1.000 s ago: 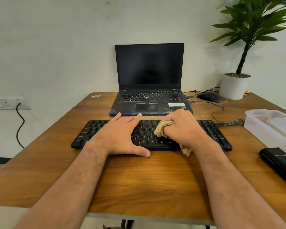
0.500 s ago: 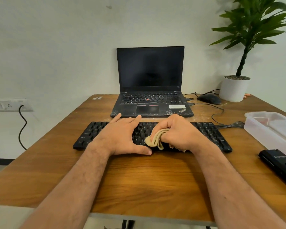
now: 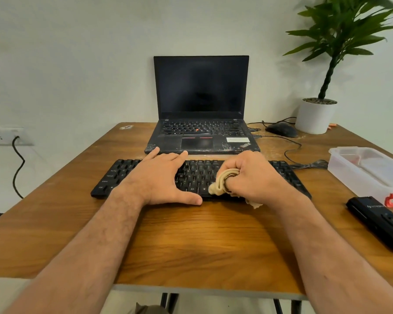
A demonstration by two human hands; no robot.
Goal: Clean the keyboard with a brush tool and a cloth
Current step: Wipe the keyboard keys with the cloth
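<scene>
Centrally, a black keyboard (image 3: 197, 175) lies across a wooden table (image 3: 191, 241), its long side parallel to the near edge. Left hand (image 3: 161, 180): flat on the left half of the keys, fingers straight and reaching toward the far edge, thumb stretched along the near edge. It holds nothing. Right hand (image 3: 256, 177): fingers curled into a fist round a bunched beige cloth (image 3: 222, 182), pressed onto the keys right of centre. Most of the cloth bulges out on the thumb side of the fist, between the two hands; a small corner also shows below the fist, at the keyboard's near edge. The two hands are near each other but apart, with a strip of bare keys between them. The outer ends of the keyboard show beyond each hand.

Behind the keyboard, just beside its far edge, stands an open laptop (image 3: 202, 109) with a dark screen. To the right of the laptop lie a black mouse (image 3: 281, 129) with its cable and a potted plant (image 3: 315, 114) in a white pot. At the right edge of the table sit a clear plastic container (image 3: 368, 171) and, nearer, a black brush tool (image 3: 377, 220), well apart from both hands. A wall socket (image 3: 2, 135) with a black lead is at far left.
</scene>
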